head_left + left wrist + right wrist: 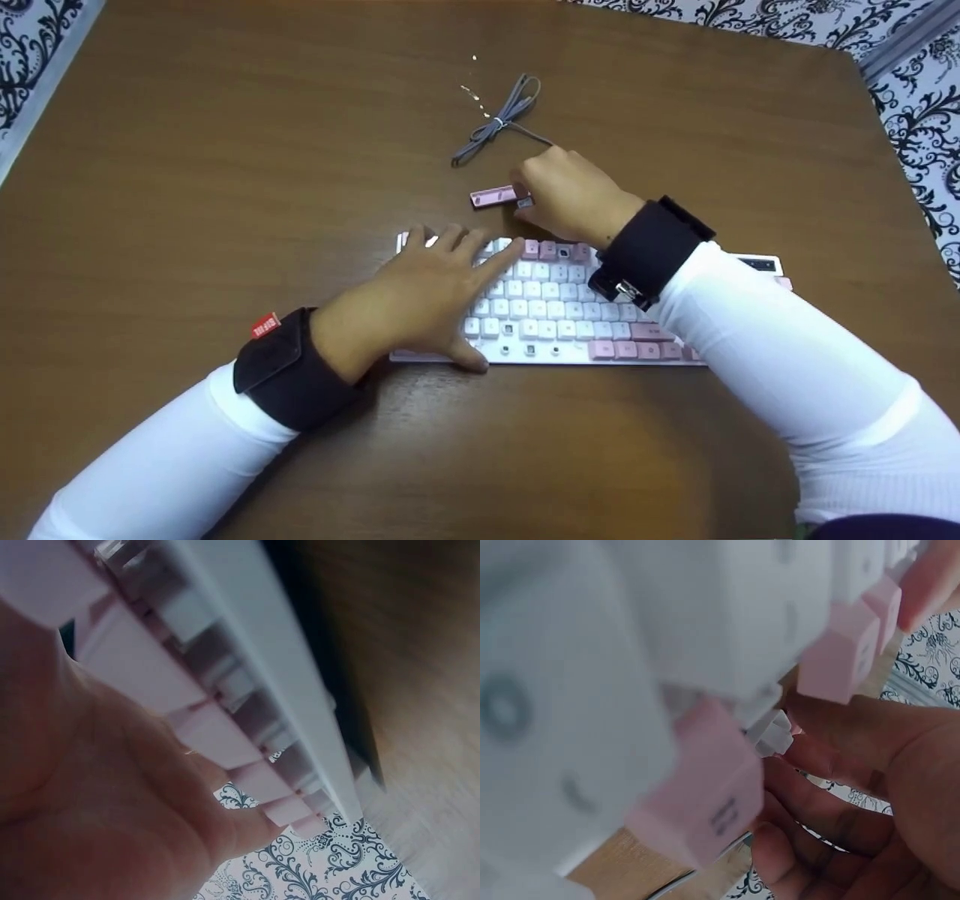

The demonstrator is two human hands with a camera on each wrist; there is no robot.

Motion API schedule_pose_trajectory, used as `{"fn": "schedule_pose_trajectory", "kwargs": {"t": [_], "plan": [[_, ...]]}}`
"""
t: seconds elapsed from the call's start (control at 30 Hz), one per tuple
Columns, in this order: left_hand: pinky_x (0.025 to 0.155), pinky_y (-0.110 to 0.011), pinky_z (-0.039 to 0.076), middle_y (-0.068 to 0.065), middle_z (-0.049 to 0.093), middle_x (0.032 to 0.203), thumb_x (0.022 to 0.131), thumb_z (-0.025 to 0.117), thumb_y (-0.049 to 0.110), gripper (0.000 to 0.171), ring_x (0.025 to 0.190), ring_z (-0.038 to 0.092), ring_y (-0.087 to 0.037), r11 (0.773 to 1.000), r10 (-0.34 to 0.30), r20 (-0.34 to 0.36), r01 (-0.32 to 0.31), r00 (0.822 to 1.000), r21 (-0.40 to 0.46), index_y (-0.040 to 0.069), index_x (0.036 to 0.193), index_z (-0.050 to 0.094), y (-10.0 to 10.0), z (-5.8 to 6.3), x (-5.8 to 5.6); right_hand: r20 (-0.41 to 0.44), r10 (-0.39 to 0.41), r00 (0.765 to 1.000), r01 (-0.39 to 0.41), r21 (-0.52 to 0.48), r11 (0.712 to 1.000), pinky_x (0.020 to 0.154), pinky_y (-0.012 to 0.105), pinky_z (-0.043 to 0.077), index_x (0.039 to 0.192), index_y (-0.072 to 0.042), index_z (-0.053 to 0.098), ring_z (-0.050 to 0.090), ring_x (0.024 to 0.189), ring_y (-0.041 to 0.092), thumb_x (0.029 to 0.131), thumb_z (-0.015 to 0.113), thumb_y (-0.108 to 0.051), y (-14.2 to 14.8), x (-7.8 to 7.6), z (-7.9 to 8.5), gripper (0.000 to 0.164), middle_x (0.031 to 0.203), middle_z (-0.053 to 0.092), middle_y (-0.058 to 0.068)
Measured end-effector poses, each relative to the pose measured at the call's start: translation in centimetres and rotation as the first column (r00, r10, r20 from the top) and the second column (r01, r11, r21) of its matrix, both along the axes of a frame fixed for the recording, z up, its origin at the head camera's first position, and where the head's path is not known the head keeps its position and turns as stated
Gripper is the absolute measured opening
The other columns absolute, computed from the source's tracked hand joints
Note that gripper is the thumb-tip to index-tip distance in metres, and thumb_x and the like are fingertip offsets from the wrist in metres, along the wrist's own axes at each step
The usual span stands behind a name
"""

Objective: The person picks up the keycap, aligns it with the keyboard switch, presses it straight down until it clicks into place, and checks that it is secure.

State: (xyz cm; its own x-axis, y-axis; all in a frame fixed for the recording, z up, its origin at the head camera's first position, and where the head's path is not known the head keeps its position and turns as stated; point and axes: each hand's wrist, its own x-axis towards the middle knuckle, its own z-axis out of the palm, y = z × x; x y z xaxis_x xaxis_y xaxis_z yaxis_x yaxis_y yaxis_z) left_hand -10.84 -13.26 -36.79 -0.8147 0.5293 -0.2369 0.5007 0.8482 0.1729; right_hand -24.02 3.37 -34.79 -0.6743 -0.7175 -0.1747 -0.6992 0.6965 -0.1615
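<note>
A white keyboard (536, 307) with white and pink keycaps lies on the table; a few keys have bare switches. My left hand (420, 300) spreads over its left end, thumb at the front edge and fingertips toward the back edge. The left wrist view shows that palm (112, 787) beside a row of pink keycaps (217, 735). Just behind the keyboard, my right hand (570, 191) pinches a small pale keycap (525, 202) between thumb and forefinger. A long pink keycap (493, 196) lies at those fingertips. In the right wrist view, the right hand's fingers (802, 810) curl behind pink keys (705, 795).
A bundled grey cable (495, 124) lies behind the keyboard, one strand running under the right hand. Small bright specks (474, 97) show on the wooden table (225, 150) beside it. Patterned black-and-white flooring (922, 127) shows beyond the table's edges.
</note>
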Motion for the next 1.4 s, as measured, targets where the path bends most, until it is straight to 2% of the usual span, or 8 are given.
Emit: {"fn": "schedule_pose_trajectory", "kwargs": {"t": [0.17, 0.4, 0.6, 0.83, 1.0, 1.27, 1.4], "plan": [[0.110, -0.067, 0.031, -0.018, 0.030, 0.160, 0.063, 0.077, 0.076, 0.131, 0.144, 0.034, -0.041, 1.000, 0.003, -0.009, -0.003, 1.000, 0.011, 0.022, 0.162, 0.011, 0.0, -0.1, 0.0, -0.033, -0.008, 0.999, 0.007, -0.007, 1.000, 0.072, 0.044, 0.056, 0.096, 0.001, 0.071, 0.069, 0.082, 0.033, 0.088, 0.068, -0.003, -0.2, 0.1, -0.1, 0.010, 0.091, 0.072, 0.017], [0.110, -0.068, 0.030, -0.017, 0.030, 0.160, 0.063, 0.078, 0.075, 0.130, 0.144, 0.034, -0.041, 1.000, 0.011, -0.001, -0.011, 1.000, 0.020, 0.023, 0.162, 0.012, 0.0, -0.1, 0.1, -0.012, -0.034, 0.999, 0.034, 0.004, 0.999, 0.077, 0.045, 0.057, 0.101, 0.003, 0.068, 0.069, 0.088, 0.035, 0.085, 0.064, 0.003, -0.1, 0.1, -0.1, 0.016, 0.098, 0.072, 0.019], [0.111, -0.069, 0.028, -0.017, 0.027, 0.162, 0.063, 0.077, 0.076, 0.130, 0.145, 0.032, -0.041, 1.000, 0.009, 0.014, -0.009, 1.000, 0.023, 0.024, 0.162, 0.010, 0.0, -0.2, 0.1, 0.010, -0.034, 0.999, 0.034, 0.014, 0.999, 0.076, 0.045, 0.056, 0.101, 0.004, 0.064, 0.068, 0.087, 0.034, 0.084, 0.062, 0.004, 0.1, 0.2, -0.3, 0.016, 0.095, 0.070, 0.019], [0.110, -0.068, 0.030, -0.016, 0.025, 0.163, 0.063, 0.078, 0.075, 0.130, 0.144, 0.033, -0.040, 1.000, 0.007, 0.001, -0.007, 1.000, 0.029, 0.024, 0.162, 0.011, 0.0, -0.1, 0.1, 0.045, -0.075, 0.996, 0.073, 0.034, 0.997, 0.078, 0.044, 0.056, 0.104, 0.002, 0.065, 0.068, 0.090, 0.033, 0.086, 0.059, 0.004, 0.2, 0.1, 0.0, 0.019, 0.099, 0.070, 0.018], [0.111, -0.068, 0.029, -0.016, 0.026, 0.162, 0.063, 0.077, 0.075, 0.130, 0.144, 0.033, -0.040, 1.000, 0.008, 0.017, -0.009, 1.000, 0.029, 0.025, 0.162, 0.010, 0.1, -0.1, 0.1, 0.087, -0.065, 0.994, 0.064, 0.015, 0.998, 0.080, 0.043, 0.054, 0.107, 0.002, 0.066, 0.067, 0.092, 0.032, 0.086, 0.056, 0.005, 0.8, -0.2, 0.1, 0.024, 0.103, 0.070, 0.019], [0.112, -0.068, 0.028, -0.014, 0.024, 0.164, 0.064, 0.076, 0.076, 0.129, 0.145, 0.032, -0.039, 1.000, 0.002, 0.026, -0.002, 1.000, 0.022, 0.028, 0.162, 0.009, 0.1, -0.1, 0.0, 0.142, -0.063, 0.988, 0.066, -0.021, 0.998, 0.072, 0.035, 0.048, 0.113, -0.002, 0.070, 0.061, 0.081, 0.025, 0.088, 0.057, 0.000, 2.6, -0.7, 0.4, 0.029, 0.100, 0.071, 0.014], [0.111, -0.068, 0.029, -0.014, 0.025, 0.163, 0.064, 0.077, 0.075, 0.128, 0.144, 0.032, -0.039, 1.000, 0.005, 0.021, -0.005, 1.000, 0.022, 0.028, 0.162, 0.010, 0.0, -0.1, 0.1, 0.125, -0.063, 0.990, 0.071, -0.059, 0.996, 0.070, 0.034, 0.050, 0.109, -0.001, 0.073, 0.062, 0.077, 0.023, 0.088, 0.059, -0.005, 3.3, -0.8, 0.6, 0.025, 0.092, 0.072, 0.013]]}}
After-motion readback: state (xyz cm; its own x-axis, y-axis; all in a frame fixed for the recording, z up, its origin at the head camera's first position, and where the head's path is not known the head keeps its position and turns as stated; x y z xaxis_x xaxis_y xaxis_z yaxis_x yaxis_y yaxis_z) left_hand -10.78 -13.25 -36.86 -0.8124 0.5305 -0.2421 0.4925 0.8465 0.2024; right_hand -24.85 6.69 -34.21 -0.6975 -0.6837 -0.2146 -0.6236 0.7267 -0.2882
